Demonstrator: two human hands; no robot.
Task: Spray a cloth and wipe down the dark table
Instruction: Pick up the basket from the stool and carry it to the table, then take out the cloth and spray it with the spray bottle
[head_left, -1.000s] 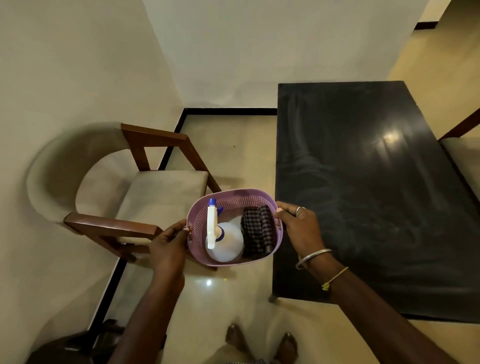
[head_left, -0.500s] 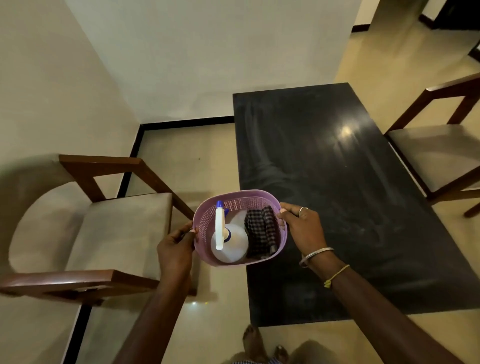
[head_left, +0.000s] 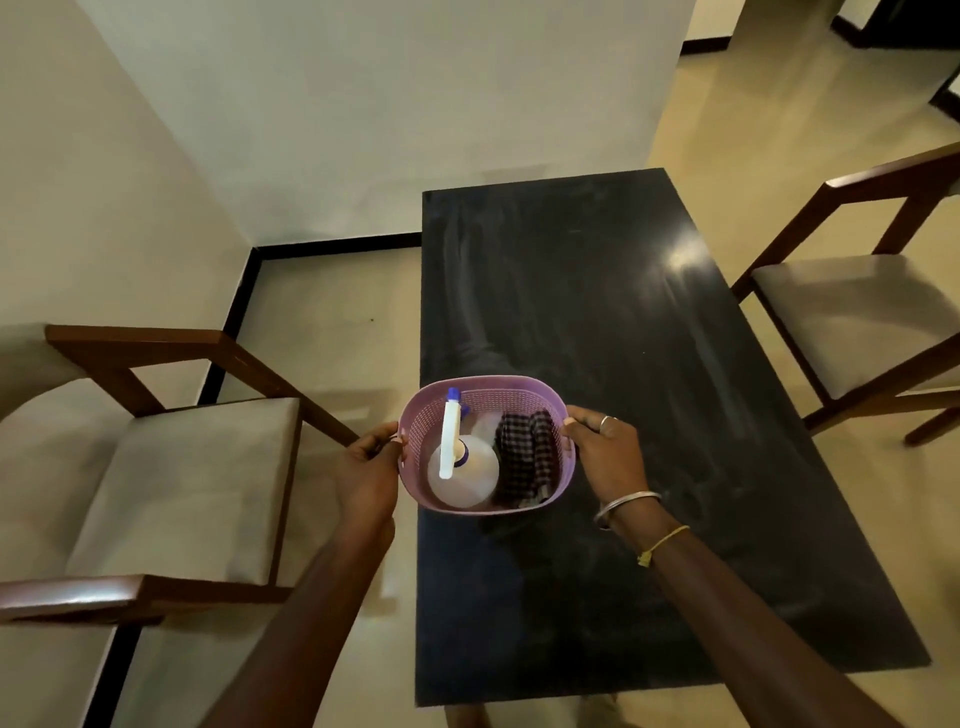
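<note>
The task is at its opening step: the supplies are being brought to the surface, and nothing is sprayed or wiped yet. Nearest, the left hand curls around the left rim of a purple basket, and the right hand grips the right rim, thumb on top. Both are clamped on it, over the near left part of the dark surface; whether it touches I cannot tell. Inside, a spray bottle sits on the left and a checked cloth is bunched on the right. Next, I judge, the basket must be set down so a hand can lift out the cloth. Farther off the surface shows dusty streaks, with a left chair and a right chair beside it
</note>
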